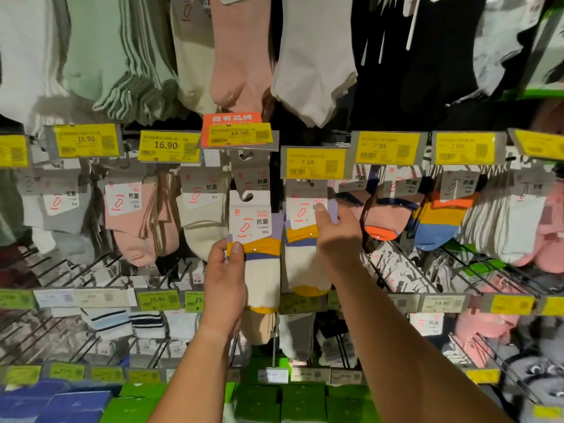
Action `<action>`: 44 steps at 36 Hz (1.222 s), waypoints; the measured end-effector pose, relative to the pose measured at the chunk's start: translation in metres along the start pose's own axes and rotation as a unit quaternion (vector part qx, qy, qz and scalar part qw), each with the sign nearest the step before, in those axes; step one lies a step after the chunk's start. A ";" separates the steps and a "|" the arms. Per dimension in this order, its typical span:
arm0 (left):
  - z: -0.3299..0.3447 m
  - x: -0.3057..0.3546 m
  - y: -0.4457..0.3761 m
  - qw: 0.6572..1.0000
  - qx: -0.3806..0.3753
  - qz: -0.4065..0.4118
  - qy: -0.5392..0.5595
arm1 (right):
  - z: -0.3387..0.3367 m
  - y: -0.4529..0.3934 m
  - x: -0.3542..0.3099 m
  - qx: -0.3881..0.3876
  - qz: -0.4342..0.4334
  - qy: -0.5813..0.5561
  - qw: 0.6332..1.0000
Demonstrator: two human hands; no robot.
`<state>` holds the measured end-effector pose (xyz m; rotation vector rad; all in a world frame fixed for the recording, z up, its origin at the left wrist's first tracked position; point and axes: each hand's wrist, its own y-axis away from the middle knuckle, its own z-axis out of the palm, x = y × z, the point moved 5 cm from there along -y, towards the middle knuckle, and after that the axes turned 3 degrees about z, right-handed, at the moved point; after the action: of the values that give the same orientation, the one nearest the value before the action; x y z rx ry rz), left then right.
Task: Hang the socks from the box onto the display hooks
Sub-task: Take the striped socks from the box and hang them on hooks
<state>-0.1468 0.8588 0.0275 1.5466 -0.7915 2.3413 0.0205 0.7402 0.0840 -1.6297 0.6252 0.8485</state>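
Sock display rack, left hand gripping sock pack, right hand raised

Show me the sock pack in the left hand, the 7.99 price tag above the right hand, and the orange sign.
White sock pack with yellow and purple stripes (263, 270), head view: white body.
Yellow 7.99 price tag (312, 162), head view: centre.
Orange sign (232, 120), head view: top strip.

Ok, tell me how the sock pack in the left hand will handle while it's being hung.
The sock pack probably flops below its stiff card header. It looks light: the left hand holds it by one edge. The card's hook hole likely needs steadying.
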 end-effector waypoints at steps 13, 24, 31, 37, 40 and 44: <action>-0.002 -0.005 -0.004 1.000 0.001 -0.001 -0.029 | -0.005 -0.003 -0.006 0.090 0.091 0.083 0.988; 0.044 -0.013 0.024 0.989 -0.118 -0.013 -0.089 | -0.001 0.087 -0.010 -0.019 0.095 0.071 0.993; 0.070 0.022 0.019 0.966 -0.139 0.100 -0.192 | -0.020 0.055 -0.021 0.014 0.020 0.050 0.998; 0.082 0.039 0.001 0.961 -0.132 0.132 -0.206 | -0.010 0.020 -0.033 -0.058 -0.022 0.070 0.996; 0.080 0.029 0.003 0.966 -0.126 0.114 -0.196 | -0.009 0.026 -0.035 -0.058 -0.047 0.186 0.980; 0.073 0.014 0.006 0.976 -0.117 0.054 -0.178 | -0.009 0.031 -0.035 -0.009 -0.172 0.364 0.916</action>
<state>-0.0988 0.8122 0.0599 1.8795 -1.2117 1.9707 -0.0228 0.7231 0.0940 -1.9939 0.7978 -0.0400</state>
